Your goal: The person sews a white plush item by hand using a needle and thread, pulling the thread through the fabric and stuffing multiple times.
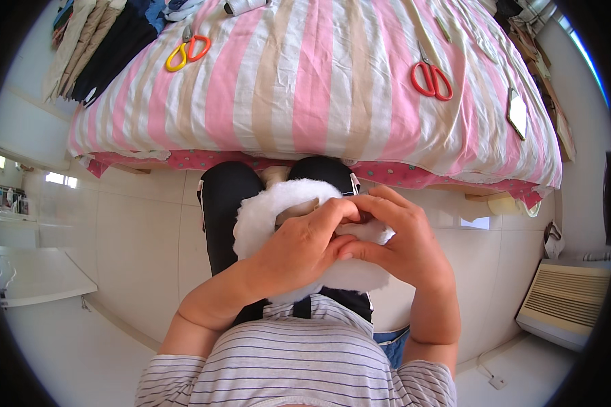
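A white fluffy piece [262,219], like plush fabric or fleece, rests on my lap over the black trousers [229,203]. It curves around a beige inner part [298,209]. My left hand [310,234] lies across the piece, its fingers bent and pinching it near the right side. From the right, my right hand [399,234] grips the same edge, its thumb meeting the fingers of my left hand. Whatever sits between the fingertips is mostly hidden by the hands.
A bed with a striped cover [313,102] stands before me. On it lie red-handled scissors [432,79], yellow-and-orange-handled scissors [188,51], a phone [517,114], a white thread spool [245,5] and dark clothes [117,51]. A louvred appliance [562,300] stands at right.
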`<action>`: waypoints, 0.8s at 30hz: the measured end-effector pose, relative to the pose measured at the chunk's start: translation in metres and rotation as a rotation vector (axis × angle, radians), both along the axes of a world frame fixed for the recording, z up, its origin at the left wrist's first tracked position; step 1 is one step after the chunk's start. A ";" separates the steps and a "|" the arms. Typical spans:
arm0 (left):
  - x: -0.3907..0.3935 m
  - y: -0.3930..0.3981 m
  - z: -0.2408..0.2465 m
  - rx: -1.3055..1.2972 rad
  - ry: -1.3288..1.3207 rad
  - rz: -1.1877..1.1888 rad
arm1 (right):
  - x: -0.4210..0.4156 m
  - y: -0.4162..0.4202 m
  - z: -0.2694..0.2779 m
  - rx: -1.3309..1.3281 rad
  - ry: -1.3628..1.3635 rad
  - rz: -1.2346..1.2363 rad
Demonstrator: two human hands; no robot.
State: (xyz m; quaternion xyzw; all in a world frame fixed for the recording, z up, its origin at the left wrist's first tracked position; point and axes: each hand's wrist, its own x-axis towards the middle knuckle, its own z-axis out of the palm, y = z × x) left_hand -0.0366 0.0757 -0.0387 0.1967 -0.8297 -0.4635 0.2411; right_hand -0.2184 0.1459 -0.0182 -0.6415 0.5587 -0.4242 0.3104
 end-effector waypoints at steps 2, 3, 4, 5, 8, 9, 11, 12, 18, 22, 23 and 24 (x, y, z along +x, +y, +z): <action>0.003 0.000 -0.002 0.135 -0.003 0.040 | -0.004 0.001 -0.002 0.069 0.005 0.009; 0.003 0.000 -0.003 0.202 -0.004 0.055 | -0.005 0.002 -0.002 0.107 0.018 0.009; 0.005 -0.001 -0.002 0.229 -0.020 0.040 | -0.005 0.003 -0.003 0.144 0.031 0.008; 0.009 -0.001 -0.001 0.255 -0.037 0.024 | -0.003 0.004 -0.003 0.152 -0.012 -0.042; 0.013 0.005 -0.002 0.116 0.025 -0.005 | 0.004 0.006 -0.007 0.161 -0.119 -0.147; 0.015 0.010 -0.003 0.033 0.063 -0.009 | 0.005 0.007 -0.009 0.155 -0.143 -0.152; 0.019 0.017 -0.016 -0.233 0.186 0.078 | 0.008 0.008 -0.012 0.200 -0.210 -0.198; 0.025 0.019 -0.019 -0.348 0.206 0.139 | 0.009 0.008 -0.014 0.250 -0.254 -0.240; 0.050 0.016 -0.018 -0.550 0.116 0.216 | 0.015 0.016 -0.024 0.331 -0.534 -0.297; 0.043 0.018 -0.008 -0.512 0.032 0.199 | 0.021 0.018 -0.026 0.322 -0.611 -0.311; 0.041 0.019 -0.006 -0.486 0.004 0.201 | 0.022 0.019 -0.026 0.320 -0.606 -0.314; 0.042 0.021 -0.007 -0.489 -0.015 0.193 | 0.022 0.019 -0.027 0.317 -0.602 -0.316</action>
